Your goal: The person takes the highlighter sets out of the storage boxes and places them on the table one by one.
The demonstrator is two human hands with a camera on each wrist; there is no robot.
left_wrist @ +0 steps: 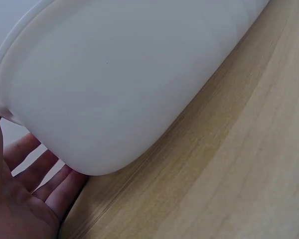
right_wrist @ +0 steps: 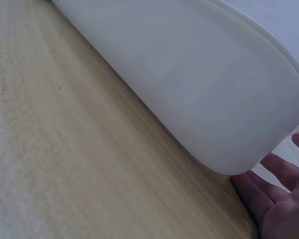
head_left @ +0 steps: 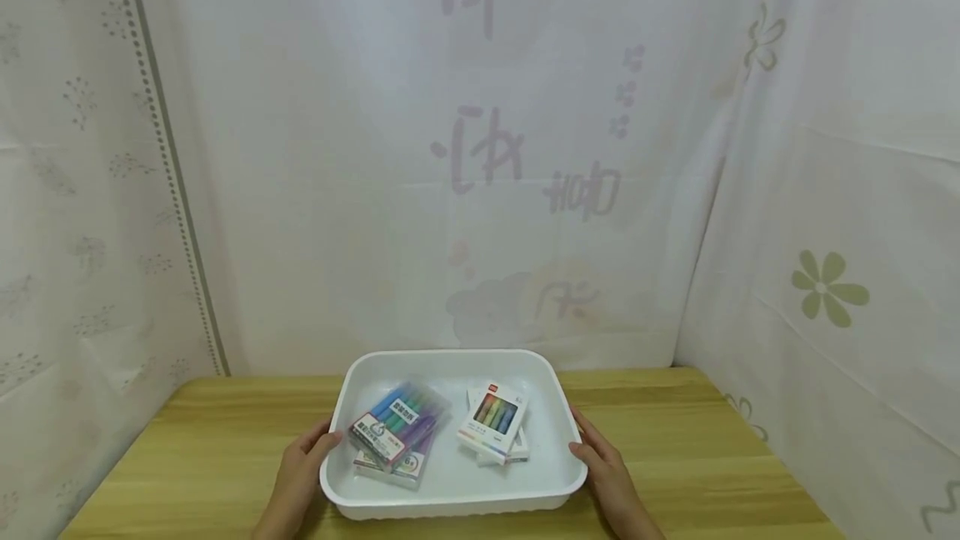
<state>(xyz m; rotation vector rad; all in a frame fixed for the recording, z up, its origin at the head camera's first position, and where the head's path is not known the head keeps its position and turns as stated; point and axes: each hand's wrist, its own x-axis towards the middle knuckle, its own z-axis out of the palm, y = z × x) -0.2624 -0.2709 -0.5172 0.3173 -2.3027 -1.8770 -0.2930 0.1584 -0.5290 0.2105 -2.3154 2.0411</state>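
Both hands [head_left: 303, 457] [head_left: 604, 461] — thumbs uppermost

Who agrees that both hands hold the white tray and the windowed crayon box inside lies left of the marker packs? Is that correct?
No: the windowed crayon box lies right of the marker packs, as the head view shows. The left hand and right hand hold the white tray.

Yellowish-brown wood-grained table [head_left: 697, 440], a white tray [head_left: 480, 486] directly on it.
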